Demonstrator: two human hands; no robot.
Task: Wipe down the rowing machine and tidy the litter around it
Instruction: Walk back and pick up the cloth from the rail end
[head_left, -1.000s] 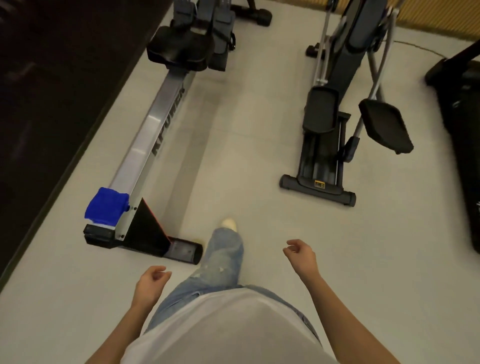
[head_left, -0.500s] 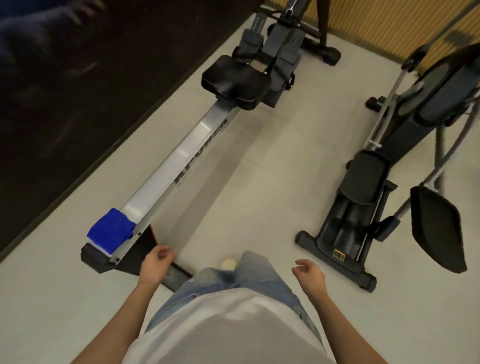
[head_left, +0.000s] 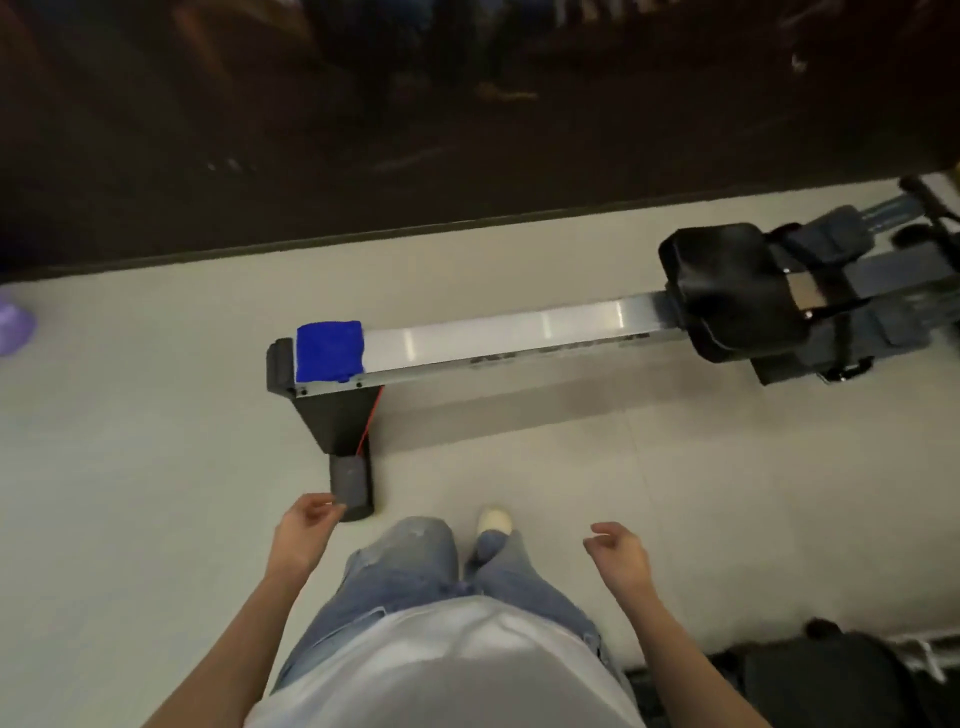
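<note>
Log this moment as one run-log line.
blue cloth: lying on rowing machine rail end | left hand: empty | right hand: empty | wiping: not begun

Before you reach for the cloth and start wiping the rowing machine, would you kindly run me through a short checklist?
1. The blue cloth lies on the end of the rail, with nothing on top: ok.
2. The left hand holds nothing: ok.
3. The right hand holds nothing: ok.
4. The rail is bare between the cloth and the seat: ok.
5. Whether the purple thing at the left edge is litter: cannot tell.
6. Whether the cloth is damp: cannot tell.
</note>
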